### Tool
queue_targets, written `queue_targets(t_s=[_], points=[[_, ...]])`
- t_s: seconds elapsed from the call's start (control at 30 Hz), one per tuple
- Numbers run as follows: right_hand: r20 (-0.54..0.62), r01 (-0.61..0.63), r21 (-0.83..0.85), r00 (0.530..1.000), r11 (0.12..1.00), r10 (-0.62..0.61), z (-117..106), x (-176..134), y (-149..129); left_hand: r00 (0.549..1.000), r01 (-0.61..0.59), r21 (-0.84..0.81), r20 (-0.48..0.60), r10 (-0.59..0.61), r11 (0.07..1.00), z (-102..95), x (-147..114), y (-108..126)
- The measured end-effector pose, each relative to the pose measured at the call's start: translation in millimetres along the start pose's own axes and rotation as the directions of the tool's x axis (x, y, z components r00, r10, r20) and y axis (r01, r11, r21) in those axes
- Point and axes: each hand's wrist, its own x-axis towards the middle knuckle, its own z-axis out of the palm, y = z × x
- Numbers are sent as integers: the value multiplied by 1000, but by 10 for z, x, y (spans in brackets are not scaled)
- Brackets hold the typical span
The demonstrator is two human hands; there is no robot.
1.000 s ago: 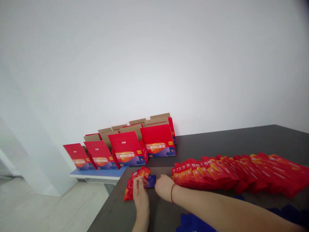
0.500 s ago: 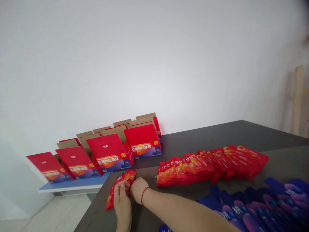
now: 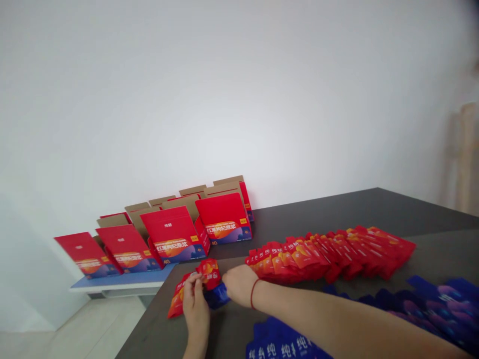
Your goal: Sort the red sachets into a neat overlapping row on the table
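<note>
Dark table [image 3: 337, 209]: left hand [image 3: 195, 304] pinching red sachets [image 3: 208, 273], right hand [image 3: 238, 284] gripping blue sachet [image 3: 218, 297]; loose fan may slip.

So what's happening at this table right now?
A person is gathering sachets at the corner of the dark table. The left hand holds a small stack of red sachets; the right hand touches a blue sachet against it. A long row of red sachets and open red boxes lie beyond.
</note>
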Motion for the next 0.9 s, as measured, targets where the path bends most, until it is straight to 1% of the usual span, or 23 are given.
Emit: queue_targets(t_s=[0.1, 0.13, 0.17, 0.2, 0.23, 0.27, 0.3, 0.33, 0.37, 0.4, 0.43, 0.47, 0.5, 0.53, 0.6, 0.63, 0.7, 0.73, 0.77, 0.8, 0.83, 0.87, 0.9], points=[[-60, -97, -4, 993, 995, 97, -74, -56, 200, 996, -40, 23, -73, 42, 999, -10, -22, 80], [-75, -124, -8, 990, 992, 123, -101, -77, 256, 997, -25, 8, -67, 25, 1000, -11, -31, 103], [-91, -143, -14, 986, 990, 141, -127, -101, 301, 999, 13, -22, -32, -14, 1000, -7, -43, 125], [-107, -154, -21, 983, 988, 151, -148, -128, 328, 997, 76, -56, 37, -74, 996, 4, -59, 146], [-123, -155, -27, 981, 988, 150, -162, -158, 337, 979, 163, -82, 138, -151, 983, 22, -82, 165], [-139, -137, -37, 982, 990, 130, -164, -188, 323, 941, 254, -89, 254, -225, 963, 48, -111, 182], [-151, -97, -52, 985, 994, 89, -152, -219, 289, 878, 350, -82, 376, -296, 933, 80, -145, 195], [-156, -41, -73, 987, 997, 29, -124, -249, 236, 792, 446, -69, 494, -358, 892, 113, -183, 204], [-151, 21, -102, 988, 995, -37, -82, -278, 171, 694, 539, -61, 598, -402, 840, 145, -222, 206], [-141, 86, -135, 984, 987, -105, -33, -306, 98, 582, 639, -58, 689, -432, 767, 172, -257, 203], [-131, 139, -168, 978, 976, -162, 18, -333, 28, 494, 725, -68, 745, -448, 686, 192, -287, 195], [-129, 179, -192, 970, 965, -205, 60, -359, -34, 446, 789, -95, 768, -460, 607, 203, -308, 183], [-137, 211, -198, 961, 957, -240, 88, -385, -81, 443, 826, -139, 759, -477, 546, 206, -321, 171], [-154, 232, -186, 953, 955, -262, 95, -408, -108, 482, 831, -197, 721, -498, 520, 205, -326, 161], [-205, 216, -90, 951, 972, -230, 47, -440, -102, 581, 794, -299, 629, -517, 530, 197, -324, 156], [-228, 164, -18, 960, 986, -163, 3, -446, -74, 617, 769, -325, 603, -506, 550, 196, -324, 161], [-233, -19, 149, 971, 989, 54, -86, -428, 14, 653, 733, -342, 596, -468, 588, 205, -333, 183], [-174, -114, 247, 972, 962, 160, -112, -406, 61, 664, 718, -346, 599, -447, 604, 214, -344, 195], [-58, -198, 352, 971, 915, 232, -119, -378, 106, 672, 705, -346, 604, -427, 619, 224, -358, 204], [89, -265, 457, 964, 849, 253, -106, -347, 145, 679, 691, -342, 610, -409, 637, 233, -370, 207], [230, -317, 552, 947, 771, 224, -75, -319, 174, 687, 675, -334, 610, -395, 658, 240, -380, 205], [334, -351, 633, 928, 690, 166, -32, -297, 193, 695, 658, -318, 603, -390, 682, 242, -382, 195], [386, -368, 699, 916, 613, 110, 16, -285, 202, 702, 646, -298, 594, -394, 703, 240, -377, 181]])
